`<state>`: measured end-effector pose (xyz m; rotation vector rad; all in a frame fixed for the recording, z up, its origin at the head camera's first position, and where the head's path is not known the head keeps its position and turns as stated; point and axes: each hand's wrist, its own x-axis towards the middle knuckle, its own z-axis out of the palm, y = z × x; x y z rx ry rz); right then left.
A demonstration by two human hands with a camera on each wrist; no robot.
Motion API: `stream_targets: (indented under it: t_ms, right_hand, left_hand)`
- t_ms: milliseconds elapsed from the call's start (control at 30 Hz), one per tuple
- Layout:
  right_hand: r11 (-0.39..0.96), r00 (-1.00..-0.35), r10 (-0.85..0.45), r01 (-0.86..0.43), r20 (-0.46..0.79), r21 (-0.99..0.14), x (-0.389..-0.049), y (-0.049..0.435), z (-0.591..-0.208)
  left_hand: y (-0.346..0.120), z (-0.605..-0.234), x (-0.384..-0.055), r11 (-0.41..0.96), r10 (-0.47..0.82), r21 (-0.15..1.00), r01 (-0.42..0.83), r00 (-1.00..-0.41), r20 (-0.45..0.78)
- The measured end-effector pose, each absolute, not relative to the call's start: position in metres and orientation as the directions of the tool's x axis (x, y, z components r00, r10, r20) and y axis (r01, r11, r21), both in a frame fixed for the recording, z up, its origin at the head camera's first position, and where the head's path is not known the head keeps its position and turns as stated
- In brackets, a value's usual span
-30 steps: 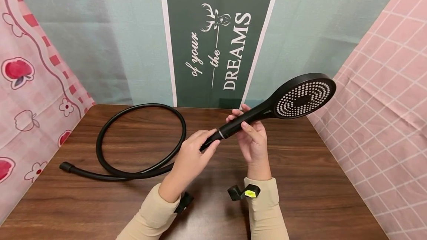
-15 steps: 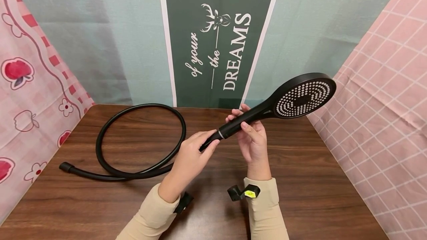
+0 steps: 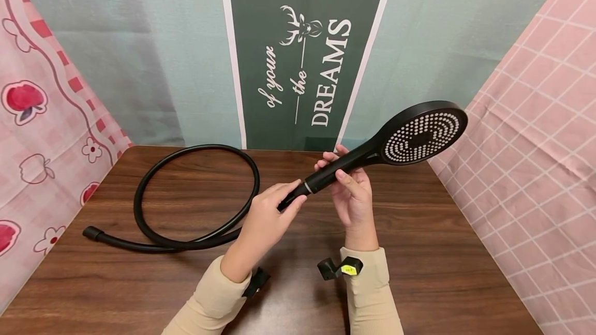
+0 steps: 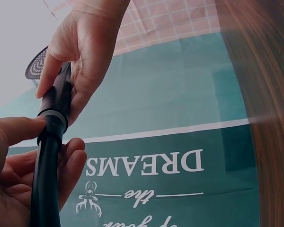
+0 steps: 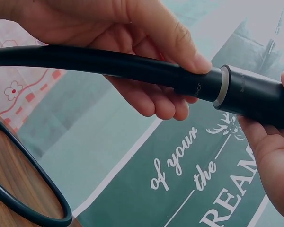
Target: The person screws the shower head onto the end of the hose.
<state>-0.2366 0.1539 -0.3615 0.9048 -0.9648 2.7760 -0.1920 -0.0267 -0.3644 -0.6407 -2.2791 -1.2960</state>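
A black shower head (image 3: 423, 133) with pale nozzle dots is held above the table, tilted up to the right. My right hand (image 3: 355, 200) grips its handle, thumb in front and fingers behind. With thumb and fingers, my left hand (image 3: 270, 216) pinches the end fitting of a black hose (image 3: 256, 169) against the base of the handle. In the right wrist view, a light ring (image 5: 221, 87) shows where the hose fitting (image 5: 196, 84) meets the handle (image 5: 255, 94). The hose loops once on the table, and its other end (image 3: 93, 232) lies at the left.
The brown wooden table (image 3: 419, 273) lies beneath the hands. A green cloth with lettering (image 3: 307, 66) hangs behind it. Pink patterned cloth (image 3: 42, 169) stands at the left and pink checked cloth (image 3: 535, 143) at the right. Each sleeve carries a small black wrist camera (image 3: 342, 268).
The shower head's round end has shifted very slightly left and up. Both hands keep the same hold in the same place, and the hose loop has not moved.
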Motion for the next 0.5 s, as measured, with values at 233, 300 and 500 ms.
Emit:
stream_targets:
  t_ms: [233,300,500]
  right_hand:
    - [-0.801,-0.827,-0.124,-0.242,0.548,-0.547,-0.2363,0.1540,-0.3623]
    - [-0.801,-0.827,-0.125,-0.242,0.548,-0.547,-0.2361,0.1540,-0.3626]
    - [-0.801,-0.828,-0.122,-0.244,0.548,-0.547,-0.2363,0.1540,-0.3623]
  left_hand:
    - [-0.0283,-0.3630,-0.1918,0.439,0.184,0.706,0.556,-0.824,0.536]
    - [-0.0282,-0.3629,-0.1914,0.438,0.183,0.710,0.551,-0.828,0.530]
    - [-0.0272,-0.3623,-0.1909,0.445,0.168,0.701,0.557,-0.821,0.546]
